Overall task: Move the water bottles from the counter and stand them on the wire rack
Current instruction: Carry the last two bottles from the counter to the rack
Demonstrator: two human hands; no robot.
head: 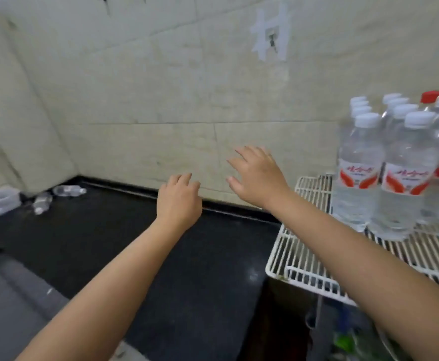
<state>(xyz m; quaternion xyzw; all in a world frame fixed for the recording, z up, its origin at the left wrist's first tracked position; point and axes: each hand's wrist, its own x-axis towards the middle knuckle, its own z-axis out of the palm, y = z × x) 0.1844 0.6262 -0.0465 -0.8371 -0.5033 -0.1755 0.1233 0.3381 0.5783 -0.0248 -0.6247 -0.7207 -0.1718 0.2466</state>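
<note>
Red-labelled water bottles [406, 175], script unreadable, upright on white wire rack [307, 246]

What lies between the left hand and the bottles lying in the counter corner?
Only bare black counter separates the left hand from the lying bottles, in the head view.

A plain kitchen or utility corner: tiled wall [148, 100], dark stone surface [200, 256], white wire rack [301, 246] stocked with water bottles [356, 173].

One head-worn view looks forward and down, close over the dark counter [88, 230], facing its tiled back wall [148, 100].
</note>
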